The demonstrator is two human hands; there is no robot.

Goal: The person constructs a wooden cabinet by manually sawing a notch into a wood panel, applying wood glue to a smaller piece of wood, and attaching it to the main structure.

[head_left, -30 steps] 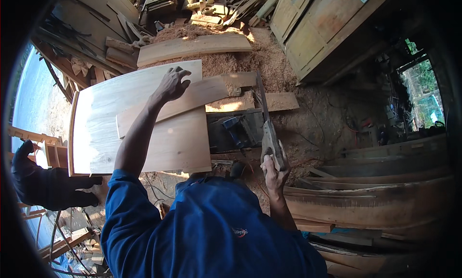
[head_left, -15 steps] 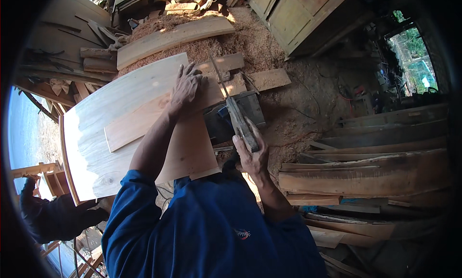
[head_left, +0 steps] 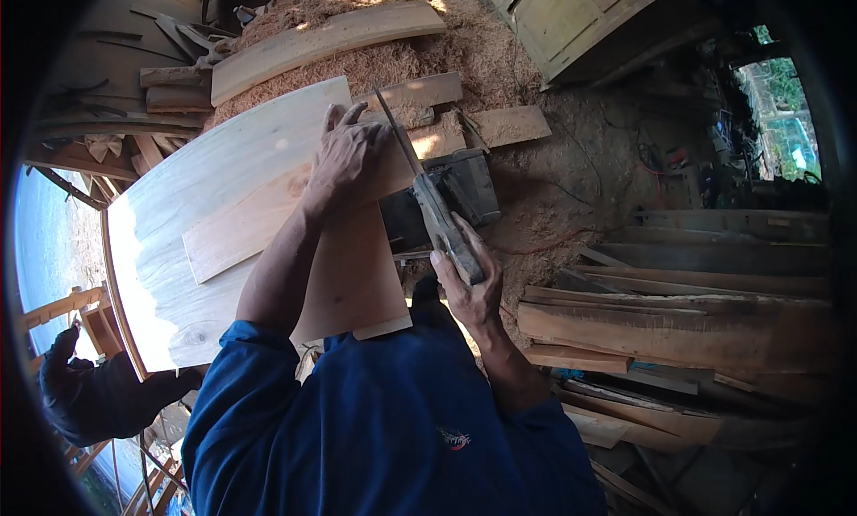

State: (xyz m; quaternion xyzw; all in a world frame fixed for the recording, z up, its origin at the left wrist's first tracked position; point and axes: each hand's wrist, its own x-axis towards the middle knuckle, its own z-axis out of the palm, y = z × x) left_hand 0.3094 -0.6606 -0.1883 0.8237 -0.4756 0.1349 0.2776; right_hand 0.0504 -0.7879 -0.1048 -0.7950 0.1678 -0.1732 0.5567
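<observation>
My right hand [head_left: 473, 284] is wrapped round the wooden handle of a handsaw [head_left: 399, 134], whose thin blade points away and slightly left. The blade stands at the right end of a narrow plank [head_left: 237, 237], just right of my left hand [head_left: 346, 154]. My left hand lies palm down on this plank with its fingers apart, some of them bent. The plank lies slantwise across a wide pale board [head_left: 214, 172]. Where the saw teeth meet the wood is too small to make out.
A dark block-like stand [head_left: 464, 190] is beside the saw. Loose planks [head_left: 330, 47] lie on sawdust [head_left: 482, 43] at the far side. Long boards [head_left: 669, 333] are stacked at right, with a wooden cabinet [head_left: 589, 20] at far right. Another person's dark sleeve [head_left: 107, 400] shows at left.
My left hand has shifted slightly and its fingers are more spread and raised. The saw's tip has moved a little farther away and left. The whole view has shifted slightly.
</observation>
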